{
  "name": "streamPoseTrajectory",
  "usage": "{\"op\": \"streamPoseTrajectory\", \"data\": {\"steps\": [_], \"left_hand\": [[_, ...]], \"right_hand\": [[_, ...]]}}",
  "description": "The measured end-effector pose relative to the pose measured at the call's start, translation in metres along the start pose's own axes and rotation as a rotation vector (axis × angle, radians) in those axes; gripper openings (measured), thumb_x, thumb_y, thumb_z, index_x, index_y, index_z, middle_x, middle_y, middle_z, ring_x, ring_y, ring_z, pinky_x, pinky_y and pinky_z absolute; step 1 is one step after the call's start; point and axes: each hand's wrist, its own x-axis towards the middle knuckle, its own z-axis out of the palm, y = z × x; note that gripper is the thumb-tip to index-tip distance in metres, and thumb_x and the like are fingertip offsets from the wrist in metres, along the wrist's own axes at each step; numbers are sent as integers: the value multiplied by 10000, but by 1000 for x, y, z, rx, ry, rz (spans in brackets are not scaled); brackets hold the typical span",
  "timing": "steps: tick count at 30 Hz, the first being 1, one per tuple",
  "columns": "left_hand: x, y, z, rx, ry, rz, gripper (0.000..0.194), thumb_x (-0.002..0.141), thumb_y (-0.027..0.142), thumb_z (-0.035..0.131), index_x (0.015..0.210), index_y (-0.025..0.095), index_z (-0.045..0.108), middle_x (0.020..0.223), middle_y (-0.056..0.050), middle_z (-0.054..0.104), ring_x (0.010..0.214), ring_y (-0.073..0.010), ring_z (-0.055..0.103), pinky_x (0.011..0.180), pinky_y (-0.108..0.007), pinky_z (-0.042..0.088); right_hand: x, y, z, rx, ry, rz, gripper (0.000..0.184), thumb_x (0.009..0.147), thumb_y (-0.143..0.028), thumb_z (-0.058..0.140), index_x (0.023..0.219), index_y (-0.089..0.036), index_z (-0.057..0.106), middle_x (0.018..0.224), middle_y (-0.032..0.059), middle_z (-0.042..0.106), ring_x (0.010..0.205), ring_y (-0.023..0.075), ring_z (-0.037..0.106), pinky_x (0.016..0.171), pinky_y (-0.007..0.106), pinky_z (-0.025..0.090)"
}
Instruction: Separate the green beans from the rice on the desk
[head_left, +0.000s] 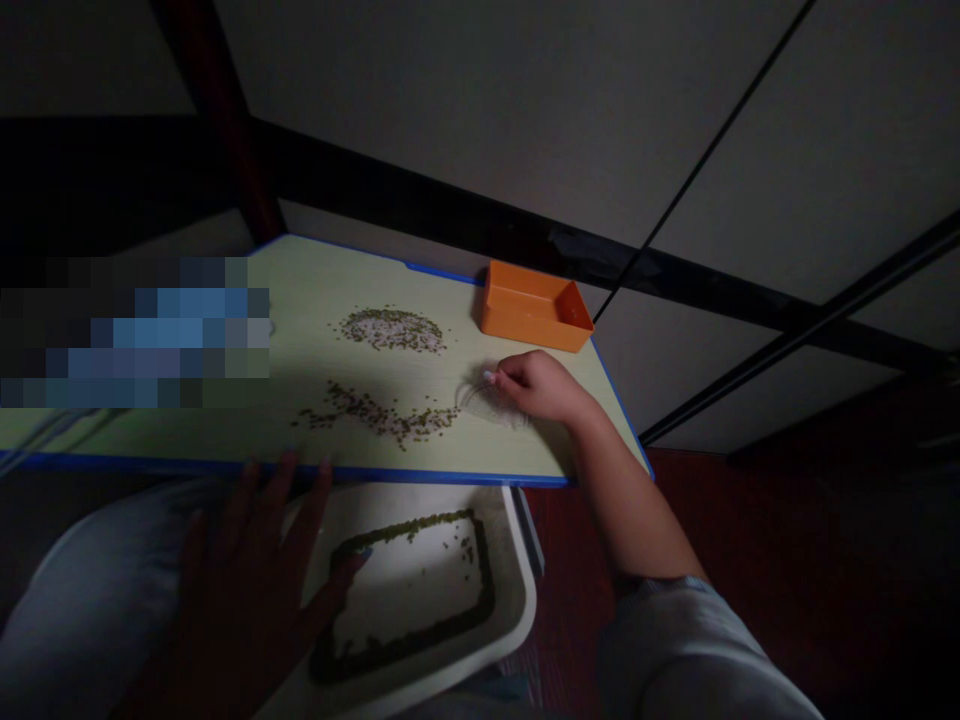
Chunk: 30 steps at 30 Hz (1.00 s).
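Note:
My right hand is over the right part of the pale tabletop, its fingers curled closed with the thumb against them. What they hold, if anything, is hidden. Just under it lies a small whitish patch of grains, faint and blurred. To its left are a loose scatter of green beans and, farther back, a pile of green beans mixed with pale grains. My left hand, dark and a little blurred, is spread open at the front table edge, its thumb over the white tub.
Green beans line the bottom edges of the tub below the table front. An orange box stands at the back right corner. A pixelated blue area covers the table's left side. Pale panels rise behind the table.

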Motion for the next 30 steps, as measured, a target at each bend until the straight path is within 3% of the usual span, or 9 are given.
{"op": "streamPoseTrajectory", "data": {"steps": [8,17,22,30], "left_hand": [[1,0,1,10,-9,4,717,883,456,325,1501,227,42,1580,-189,157,1469,-355,32,1110,-657,150],[1,0,1,-12,4,-7,720,880,459,338,1502,230,56,1583,-179,159,1471,-346,35,1116,-644,158],[2,2,-1,13,-28,-22,690,886,464,318,1491,179,149,1572,-195,186,1473,-335,23,1126,-632,137],[1,4,-2,-3,12,8,682,889,445,319,1491,180,138,1557,-215,207,1468,-352,61,1115,-647,134]], "right_hand": [[-1,-6,2,36,-48,-45,357,899,-298,466,568,-167,488,507,-52,364,510,81,254,542,270,176],[-1,-5,1,-64,20,-1,339,894,-284,469,584,-159,524,522,-43,372,514,85,251,541,270,159],[-1,-5,3,-78,2,-13,337,894,-282,481,583,-160,525,515,-44,370,510,83,234,542,279,158],[-2,-3,5,73,-28,-61,356,900,-299,460,568,-172,464,511,-54,367,501,74,258,535,267,177]]}}
